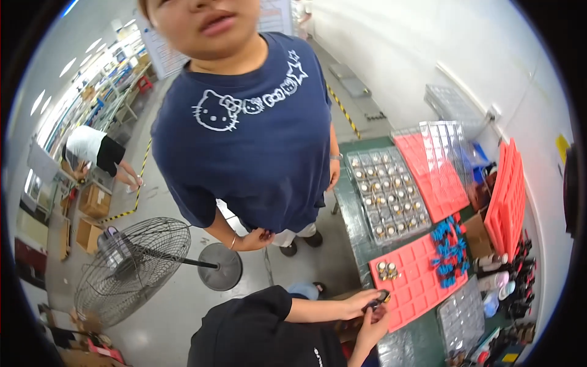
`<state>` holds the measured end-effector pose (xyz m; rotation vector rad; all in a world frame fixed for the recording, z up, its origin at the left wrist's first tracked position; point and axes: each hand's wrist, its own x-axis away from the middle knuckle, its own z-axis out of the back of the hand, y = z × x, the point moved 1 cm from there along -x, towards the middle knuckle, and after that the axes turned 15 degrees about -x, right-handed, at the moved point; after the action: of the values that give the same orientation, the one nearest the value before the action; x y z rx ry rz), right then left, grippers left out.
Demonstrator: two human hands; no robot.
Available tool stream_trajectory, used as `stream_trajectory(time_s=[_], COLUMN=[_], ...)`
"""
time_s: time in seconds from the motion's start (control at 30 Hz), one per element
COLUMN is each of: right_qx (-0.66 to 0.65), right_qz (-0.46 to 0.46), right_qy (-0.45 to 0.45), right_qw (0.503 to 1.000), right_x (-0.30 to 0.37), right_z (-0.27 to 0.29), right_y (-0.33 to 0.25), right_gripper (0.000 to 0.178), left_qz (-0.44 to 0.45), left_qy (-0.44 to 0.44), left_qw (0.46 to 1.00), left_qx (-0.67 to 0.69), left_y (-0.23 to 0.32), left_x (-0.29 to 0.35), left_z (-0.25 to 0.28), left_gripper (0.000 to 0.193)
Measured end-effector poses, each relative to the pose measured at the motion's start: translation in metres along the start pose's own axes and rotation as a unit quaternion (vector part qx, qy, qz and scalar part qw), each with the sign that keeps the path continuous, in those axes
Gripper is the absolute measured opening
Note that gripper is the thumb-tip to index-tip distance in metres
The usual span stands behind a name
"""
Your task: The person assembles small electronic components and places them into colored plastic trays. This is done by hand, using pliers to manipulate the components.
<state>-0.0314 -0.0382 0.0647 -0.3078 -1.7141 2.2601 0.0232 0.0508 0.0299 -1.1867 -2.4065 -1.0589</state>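
At the lower right, both of my hands meet over the near edge of a coral-red compartment tray (pixel 406 293). My left hand (pixel 359 302) has its fingers closed on a small dark round part (pixel 380 300) with a yellowish spot. Just below it, my right hand (pixel 374 325) pinches the same part from the other side; its exact kind is too small to tell. In the tray, beyond my hands, sit several small round parts (pixel 387 270) with pale tops. Blue-and-black pieces (pixel 449 251) are heaped along the tray's far right side.
A clear tray of round parts (pixel 391 196) lies farther along the green table (pixel 351 214). Red trays (pixel 506 196) lean near the wall; an empty clear tray (pixel 461 315) lies nearby. A person in a blue shirt (pixel 244 140) stands facing me. A floor fan (pixel 134 269) stands left.
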Motion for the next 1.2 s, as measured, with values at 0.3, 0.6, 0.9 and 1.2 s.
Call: stream_trajectory(time_s=[0.3,0.6,0.9,1.2], right_qx=[-0.277,-0.320,-0.298,-0.284], right_qz=[-0.110,-0.181,-0.153,-0.213], right_qy=[-0.050,0.047,0.141,0.206], right_qw=[0.953,0.929,0.931,0.912], right_x=[-0.001,-0.002,0.007,0.031], right_z=[0.014,0.007,0.013,0.038], right_y=[0.048,0.053,0.090,0.117], right_gripper=[0.022,0.025,0.039,0.022], left_qz=[-0.085,-0.005,0.046,-0.221], left_qy=[0.020,0.001,-0.015,0.111], left_qw=[0.996,0.959,0.926,0.725], left_qx=[-0.016,-0.282,-0.373,-0.642], left_y=[-0.009,0.006,-0.011,0.039], left_x=[-0.027,-0.007,-0.067,-0.209], left_z=[0.019,0.028,0.059,0.135], left_gripper=[0.025,0.021,0.021,0.033])
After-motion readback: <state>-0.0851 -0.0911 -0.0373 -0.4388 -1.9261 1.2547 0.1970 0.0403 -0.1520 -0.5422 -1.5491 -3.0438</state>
